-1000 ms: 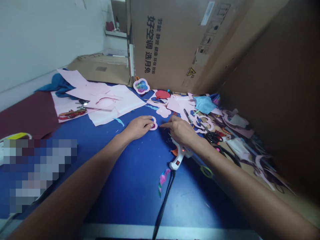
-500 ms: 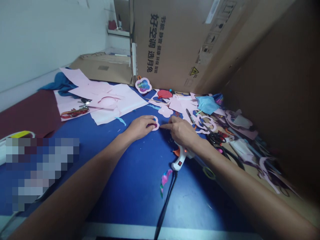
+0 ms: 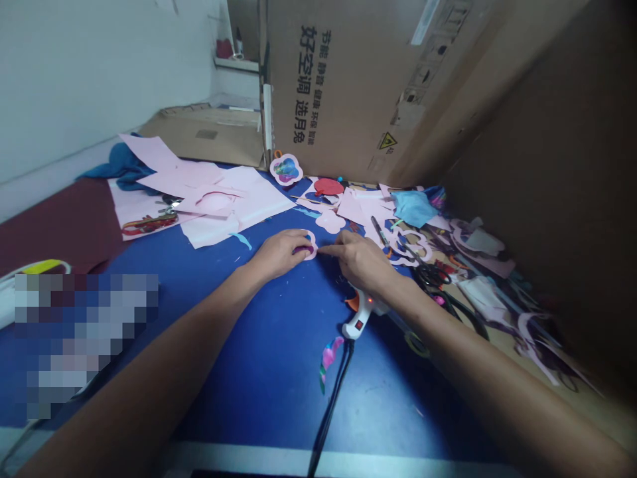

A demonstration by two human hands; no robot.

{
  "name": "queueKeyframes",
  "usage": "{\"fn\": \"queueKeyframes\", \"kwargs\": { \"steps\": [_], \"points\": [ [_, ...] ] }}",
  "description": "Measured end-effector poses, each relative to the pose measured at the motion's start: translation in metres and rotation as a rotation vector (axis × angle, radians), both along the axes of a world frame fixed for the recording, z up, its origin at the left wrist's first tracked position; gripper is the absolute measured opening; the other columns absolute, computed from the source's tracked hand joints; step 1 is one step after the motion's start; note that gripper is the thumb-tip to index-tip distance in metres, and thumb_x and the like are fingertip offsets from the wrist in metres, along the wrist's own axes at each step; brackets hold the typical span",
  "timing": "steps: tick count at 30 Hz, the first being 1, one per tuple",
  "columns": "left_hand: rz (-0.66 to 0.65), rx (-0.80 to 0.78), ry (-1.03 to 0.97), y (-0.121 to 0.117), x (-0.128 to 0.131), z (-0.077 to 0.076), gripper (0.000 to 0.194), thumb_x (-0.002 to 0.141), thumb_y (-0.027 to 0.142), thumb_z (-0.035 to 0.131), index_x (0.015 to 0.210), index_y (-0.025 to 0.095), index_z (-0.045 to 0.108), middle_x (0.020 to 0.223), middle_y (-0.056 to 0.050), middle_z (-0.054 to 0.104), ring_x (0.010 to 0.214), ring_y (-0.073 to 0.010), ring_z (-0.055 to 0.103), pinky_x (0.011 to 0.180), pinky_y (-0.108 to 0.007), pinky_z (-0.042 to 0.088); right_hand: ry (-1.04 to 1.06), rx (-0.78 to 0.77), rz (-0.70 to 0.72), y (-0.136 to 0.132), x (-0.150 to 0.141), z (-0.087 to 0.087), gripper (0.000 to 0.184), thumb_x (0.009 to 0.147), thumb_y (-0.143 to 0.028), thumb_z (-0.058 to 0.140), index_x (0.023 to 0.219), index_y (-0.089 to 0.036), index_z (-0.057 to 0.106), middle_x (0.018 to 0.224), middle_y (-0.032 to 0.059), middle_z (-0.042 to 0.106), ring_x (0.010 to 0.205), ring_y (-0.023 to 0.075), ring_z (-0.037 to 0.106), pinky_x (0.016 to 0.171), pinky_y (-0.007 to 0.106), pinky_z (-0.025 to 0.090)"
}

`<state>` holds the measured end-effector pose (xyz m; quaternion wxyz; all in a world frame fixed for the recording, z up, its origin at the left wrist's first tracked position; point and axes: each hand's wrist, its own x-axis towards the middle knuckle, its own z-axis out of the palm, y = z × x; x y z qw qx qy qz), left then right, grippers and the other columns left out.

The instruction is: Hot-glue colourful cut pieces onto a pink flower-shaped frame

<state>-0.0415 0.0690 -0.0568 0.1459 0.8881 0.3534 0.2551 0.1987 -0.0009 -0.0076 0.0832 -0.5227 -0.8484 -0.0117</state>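
A tall cardboard box (image 3: 358, 86) stands at 12 to 1 o'clock beyond the blue desk (image 3: 269, 385), its printed side in view and its inside hidden. At 11 o'clock, farther back, an open wall niche (image 3: 237, 65) holds a red object (image 3: 225, 48) and a slim upright one, too small to name. Overlapping pink sheets (image 3: 199, 179) lie at 10 to 11 o'clock, and a heap of cutouts (image 3: 478, 252) spreads at 2 to 3 o'clock, with black-handled scissors (image 3: 432, 272) and a light-blue cloth (image 3: 414, 207) among it. Near the middle of the desk, the left hand (image 3: 283, 252) has its thumb and fingers closed on the small flower piece (image 3: 311, 252), pink-rimmed with a dark purple centre partly covered by them. The right hand (image 3: 361, 259) points its index finger to the piece's 3 o'clock edge, touching or just beside it; the other fingers curl under, and whether its grip pinches anything cannot be told. Partly beneath the right forearm sits the white glue gun (image 3: 357, 324), its red light lit. The larger flower disc (image 3: 286, 170) is at 12 o'clock, near the box.
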Motion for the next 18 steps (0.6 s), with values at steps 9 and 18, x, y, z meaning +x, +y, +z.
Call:
{"fn": "queueKeyframes", "kwargs": {
  "steps": [9, 18],
  "points": [
    [0.015, 0.008, 0.008, -0.001, 0.0, 0.0, 0.025, 0.1, 0.02, 0.069, 0.119, 0.027, 0.084, 0.142, -0.005, 0.077, 0.137, -0.0274, 0.069, 0.118, -0.045, 0.055, -0.028, -0.034, -0.014, -0.001, -0.005, 0.008, 0.059, 0.105, -0.005, 0.047, 0.146, -0.034, 0.078, 0.116, 0.0122, 0.071, 0.101, 0.0262, 0.069, 0.083, 0.036, 0.048],
    [0.008, 0.0, -0.014, 0.001, 0.0, -0.002, 0.025, 0.102, 0.022, 0.066, 0.118, 0.028, 0.084, 0.139, -0.005, 0.078, 0.137, -0.0274, 0.069, 0.119, -0.046, 0.054, -0.013, -0.047, -0.025, -0.001, -0.01, 0.012, 0.056, 0.107, -0.007, 0.046, 0.148, -0.032, 0.075, 0.116, 0.0128, 0.073, 0.101, 0.025, 0.07, 0.082, 0.033, 0.048]
  ]
}}
